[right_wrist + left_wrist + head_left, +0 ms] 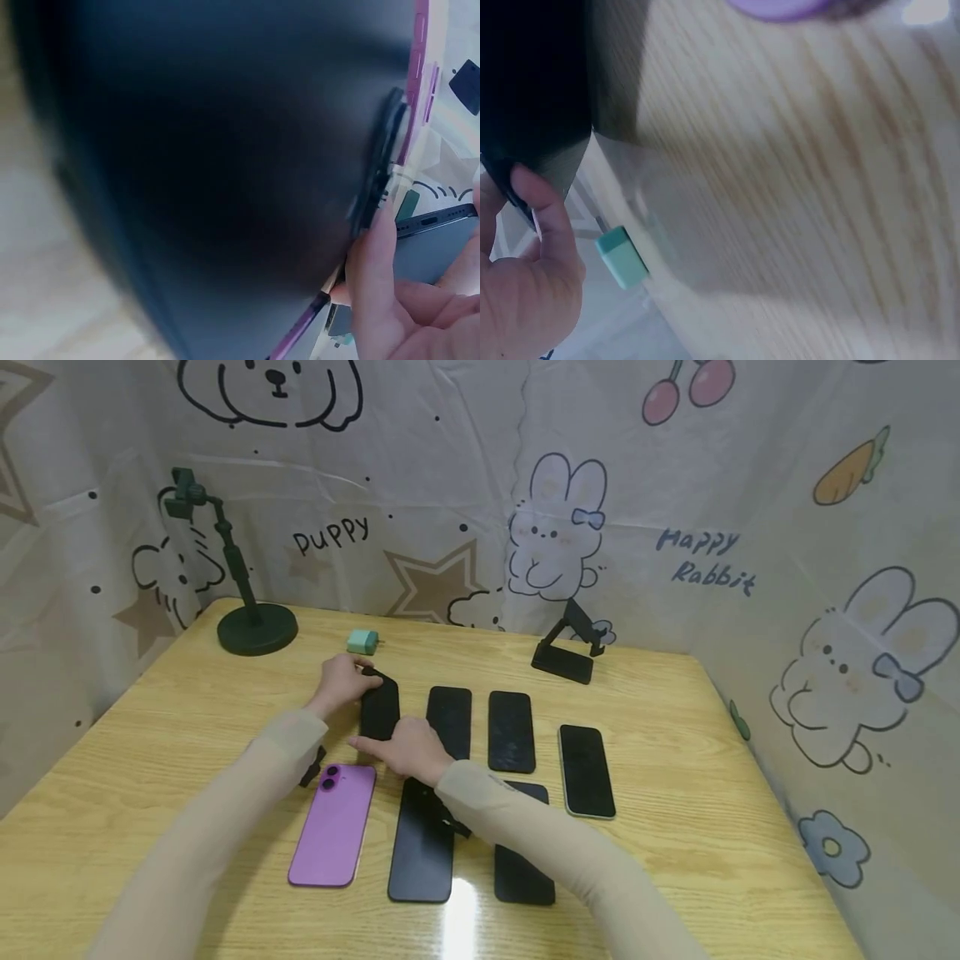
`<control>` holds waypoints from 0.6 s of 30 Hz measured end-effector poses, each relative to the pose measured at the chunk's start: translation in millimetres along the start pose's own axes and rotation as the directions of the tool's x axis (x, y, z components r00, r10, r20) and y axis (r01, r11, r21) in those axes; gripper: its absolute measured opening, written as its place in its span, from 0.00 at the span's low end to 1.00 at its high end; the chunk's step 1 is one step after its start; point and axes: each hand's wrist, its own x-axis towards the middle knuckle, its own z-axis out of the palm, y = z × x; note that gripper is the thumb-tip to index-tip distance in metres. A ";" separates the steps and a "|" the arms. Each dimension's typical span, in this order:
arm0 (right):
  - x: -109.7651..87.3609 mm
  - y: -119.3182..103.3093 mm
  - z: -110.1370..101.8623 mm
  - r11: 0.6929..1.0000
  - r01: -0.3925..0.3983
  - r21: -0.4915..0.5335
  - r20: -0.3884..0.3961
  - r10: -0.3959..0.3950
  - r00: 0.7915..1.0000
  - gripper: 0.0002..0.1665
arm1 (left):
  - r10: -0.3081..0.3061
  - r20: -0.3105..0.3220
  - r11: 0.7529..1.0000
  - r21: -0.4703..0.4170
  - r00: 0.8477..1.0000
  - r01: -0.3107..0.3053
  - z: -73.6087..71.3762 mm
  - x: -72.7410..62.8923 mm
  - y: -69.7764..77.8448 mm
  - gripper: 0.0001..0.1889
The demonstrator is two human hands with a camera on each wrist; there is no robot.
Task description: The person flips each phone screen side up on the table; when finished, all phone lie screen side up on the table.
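My left hand [339,683] pinches the upper end of a black phone [380,710] between thumb and fingers. In the left wrist view that phone [536,82] looms dark beside the thumb. My right hand [412,750] is at its lower end, thumb and fingers at either side; the right wrist view shows the phone's bottom edge with its port [430,220] between them. Below the hands lie a purple phone [333,831], camera side up, and a large dark phone [422,860], partly covered by the right wrist.
More dark phones lie to the right: one upright [512,731], one with a pale edge [587,772], one under the right forearm [523,877]. A dark green stand [257,628], mint charger [363,642] and black folding stand [564,662] stand along the back, before a printed curtain [450,460].
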 end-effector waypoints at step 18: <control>-1.7 3.0 -4.9 0.999 -0.013 0.037 0.034 0.012 0.999 0.38 | 0.063 0.421 0.862 -0.480 0.905 0.163 5.4 6.3 -19.6 0.33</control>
